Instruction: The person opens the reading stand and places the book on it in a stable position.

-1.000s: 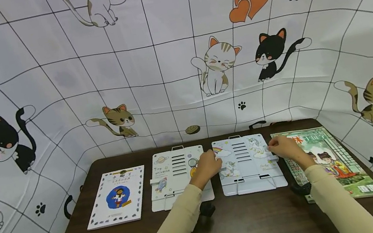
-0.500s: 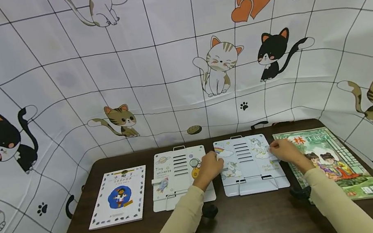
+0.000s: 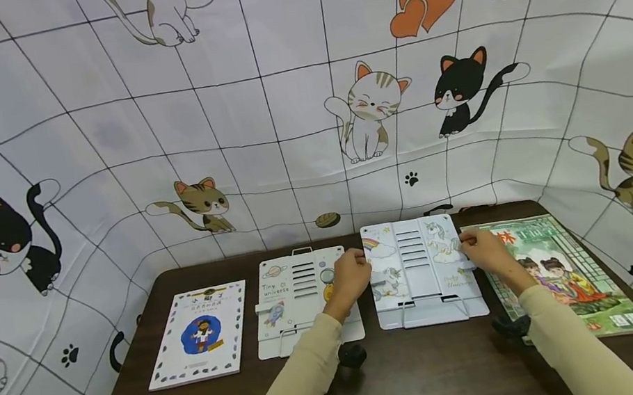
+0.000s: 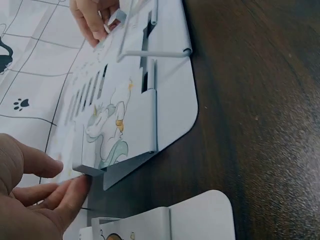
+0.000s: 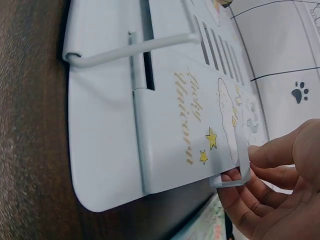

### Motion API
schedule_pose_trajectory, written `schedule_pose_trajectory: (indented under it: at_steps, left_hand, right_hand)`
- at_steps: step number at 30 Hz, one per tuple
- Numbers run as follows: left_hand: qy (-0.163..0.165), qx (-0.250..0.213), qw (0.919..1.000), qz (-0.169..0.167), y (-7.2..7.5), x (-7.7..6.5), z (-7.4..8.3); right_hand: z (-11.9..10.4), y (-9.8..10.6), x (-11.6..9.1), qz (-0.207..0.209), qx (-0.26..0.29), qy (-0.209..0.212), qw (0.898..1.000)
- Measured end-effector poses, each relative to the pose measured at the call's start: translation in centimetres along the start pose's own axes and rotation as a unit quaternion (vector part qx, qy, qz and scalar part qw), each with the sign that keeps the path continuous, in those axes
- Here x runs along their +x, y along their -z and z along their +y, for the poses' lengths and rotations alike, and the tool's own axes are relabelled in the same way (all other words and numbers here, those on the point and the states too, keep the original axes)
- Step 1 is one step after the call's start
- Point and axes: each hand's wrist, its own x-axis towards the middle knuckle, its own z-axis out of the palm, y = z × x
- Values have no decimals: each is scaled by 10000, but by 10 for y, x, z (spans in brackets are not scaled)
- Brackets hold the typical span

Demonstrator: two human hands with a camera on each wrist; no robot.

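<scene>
A white folding book stand with unicorns and a rainbow (image 3: 418, 271) has its hinged back panel tilted up off its flat base. At the panel's left edge, my left hand (image 3: 351, 277) pinches with thumb and fingers. My right hand (image 3: 483, 251) pinches the right edge, its thumb in front and its fingers behind, close to a small clear side clip (image 5: 235, 180). In the left wrist view, a dark gap shows between panel and base (image 4: 172, 105). A second stand, marked "Tiny universe" (image 3: 278, 306), lies flat under my left forearm.
On the brown table (image 3: 425, 383), a white book with a blue round picture (image 3: 201, 334) lies at the left. A green magazine (image 3: 566, 280) lies at the right, partly under my right arm. A cat-print cloth (image 3: 275, 106) hangs behind.
The unicorn stand's panel was flat in the earlier frames. Its top edge has now risen, with both hands at its sides. The other stand, book and magazine stay put.
</scene>
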Motion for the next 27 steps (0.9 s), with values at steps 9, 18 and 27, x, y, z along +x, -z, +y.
schedule_pose_trajectory:
  at_steps: [9,18,27]
  left_hand:
    - [-173,-535,9983,181,4,6,5]
    - [-423,-655,9958,474,8,6,13]
    - [-640,-605,9950,461,11,5,14]
  right_hand:
    - [-14,13,-14,377,648,131,9971]
    - [-21,23,-29,660,850,320,9937]
    - [-19,27,-39,685,933,559,9917]
